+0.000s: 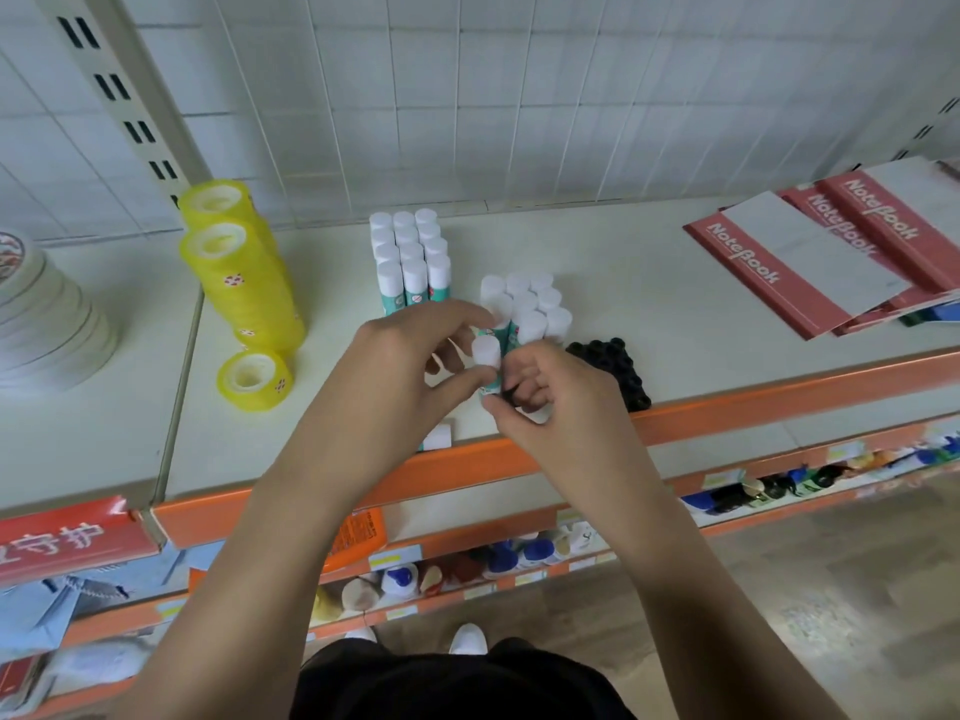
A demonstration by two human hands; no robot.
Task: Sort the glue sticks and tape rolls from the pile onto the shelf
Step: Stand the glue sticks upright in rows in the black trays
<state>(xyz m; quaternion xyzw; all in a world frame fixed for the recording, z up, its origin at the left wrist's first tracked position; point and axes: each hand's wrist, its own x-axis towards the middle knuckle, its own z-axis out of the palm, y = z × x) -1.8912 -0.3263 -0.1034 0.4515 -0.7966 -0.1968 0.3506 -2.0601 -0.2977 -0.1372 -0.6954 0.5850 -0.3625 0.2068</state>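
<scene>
- glue stick (487,353) I hold: cap's matt white plastic, smooth
- tape rolls (244,288): yellow see-thru plastic, v. glossy
- shelf (597,262): smooth cream painted metal, semi-matt
- notebooks (769,272): red paper covers, slight sheen

Head view looks steeply down; shelf (571,241) close.

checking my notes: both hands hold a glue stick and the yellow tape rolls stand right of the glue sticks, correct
No. The head view shows the yellow tape rolls standing left of the glue sticks, not right. The left hand and right hand do both hold a glue stick.
</scene>
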